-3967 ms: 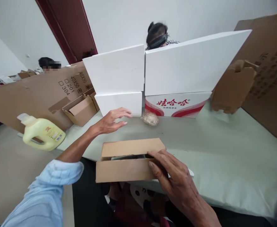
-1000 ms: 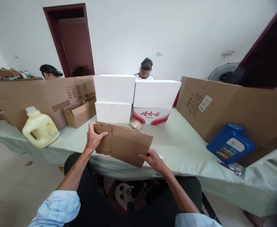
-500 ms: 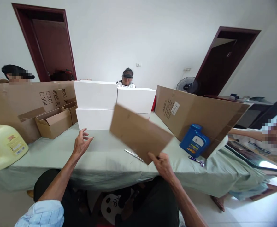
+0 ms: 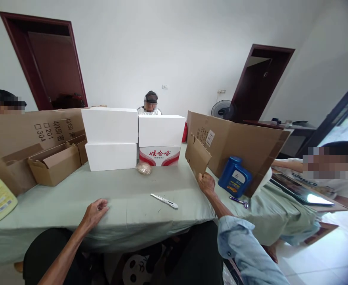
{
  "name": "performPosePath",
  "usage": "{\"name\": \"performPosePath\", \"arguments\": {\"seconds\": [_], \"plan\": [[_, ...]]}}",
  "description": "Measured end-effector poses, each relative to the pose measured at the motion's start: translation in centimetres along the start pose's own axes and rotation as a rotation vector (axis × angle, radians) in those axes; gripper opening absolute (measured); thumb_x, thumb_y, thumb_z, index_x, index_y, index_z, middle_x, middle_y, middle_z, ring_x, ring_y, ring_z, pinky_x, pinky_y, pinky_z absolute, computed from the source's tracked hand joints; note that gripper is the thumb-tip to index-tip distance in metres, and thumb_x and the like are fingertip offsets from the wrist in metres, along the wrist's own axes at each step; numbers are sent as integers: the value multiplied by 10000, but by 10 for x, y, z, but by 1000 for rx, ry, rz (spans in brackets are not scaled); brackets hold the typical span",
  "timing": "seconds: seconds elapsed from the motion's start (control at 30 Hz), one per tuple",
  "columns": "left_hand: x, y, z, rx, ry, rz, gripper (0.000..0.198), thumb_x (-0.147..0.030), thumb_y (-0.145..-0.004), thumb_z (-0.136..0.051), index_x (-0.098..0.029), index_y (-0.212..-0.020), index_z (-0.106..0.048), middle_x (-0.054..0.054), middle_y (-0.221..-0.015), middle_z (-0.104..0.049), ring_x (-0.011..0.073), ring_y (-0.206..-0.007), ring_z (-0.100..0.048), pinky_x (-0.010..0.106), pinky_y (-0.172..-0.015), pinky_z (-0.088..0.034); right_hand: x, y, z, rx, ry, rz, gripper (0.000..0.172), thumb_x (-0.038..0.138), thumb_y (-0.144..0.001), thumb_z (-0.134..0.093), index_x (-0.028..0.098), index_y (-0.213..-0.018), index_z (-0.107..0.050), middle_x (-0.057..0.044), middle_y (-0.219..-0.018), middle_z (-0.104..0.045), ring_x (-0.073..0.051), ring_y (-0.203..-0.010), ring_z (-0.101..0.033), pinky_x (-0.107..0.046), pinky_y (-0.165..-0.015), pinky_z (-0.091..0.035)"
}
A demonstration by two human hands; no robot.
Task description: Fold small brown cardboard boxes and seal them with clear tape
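Near the blue bottle, right hand with grip clamped on flattened cardboard; left hand curled, closure unclear.

The right hand holds apparently flattened cardboard.

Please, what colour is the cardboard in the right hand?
Brown cardboard, seen best in the head view.

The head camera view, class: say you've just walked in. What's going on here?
The person's right hand grips a flat cardboard piece, held up on the right side of the table, near the blue bottle. The left hand is by the table's front edge, with nothing visible in it. A white cutter lies between the hands. Farther back, white boxes stand stacked, a small wrapped bundle in front of them.
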State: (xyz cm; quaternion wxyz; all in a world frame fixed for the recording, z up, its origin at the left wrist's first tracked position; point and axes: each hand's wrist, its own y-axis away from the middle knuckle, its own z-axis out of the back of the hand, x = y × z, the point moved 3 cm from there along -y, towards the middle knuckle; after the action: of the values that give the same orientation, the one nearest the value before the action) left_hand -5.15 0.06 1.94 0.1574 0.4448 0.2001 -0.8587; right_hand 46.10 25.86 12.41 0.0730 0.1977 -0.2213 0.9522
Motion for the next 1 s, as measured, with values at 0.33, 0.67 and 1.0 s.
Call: {"name": "performPosePath", "arguments": {"seconds": [0.33, 0.67, 1.0], "plan": [[14, 11, -10, 28, 54, 55, 554, -697, -610, -768, -215, -884, -766, 98, -878, -825, 318, -841, -777, 472, -858, -655, 32, -42, -51, 177, 1, -47, 368, 409, -1055, -703, 182, -1342, -672, -113, -1361, -677, -256, -1162, -695, -474, -992, -617], [13, 17, -17, 34, 46, 63, 521, -662, -639, -746, -207, -890, -766, 116, -900, -823, 326, -867, -778, 458, -854, -644, 39, -50, -63, 191, -68, -22, 377, 406, -1050, -712, 174, -1343, -670, -114, -1353, -678, -259, -1160, -697, -473, -986, -620], [14, 16, -19, 28, 63, 48, 483, -625, -624, -709, -212, -870, -752, 115, -884, -824, 312, -842, -774, 452, -862, -635, 7, -30, -52, 88, -260, 137, 359, 396, -1047, -717, 187, -1334, -670, -100, -1325, -685, -246, -1124, -704, -448, -948, -632]]}}
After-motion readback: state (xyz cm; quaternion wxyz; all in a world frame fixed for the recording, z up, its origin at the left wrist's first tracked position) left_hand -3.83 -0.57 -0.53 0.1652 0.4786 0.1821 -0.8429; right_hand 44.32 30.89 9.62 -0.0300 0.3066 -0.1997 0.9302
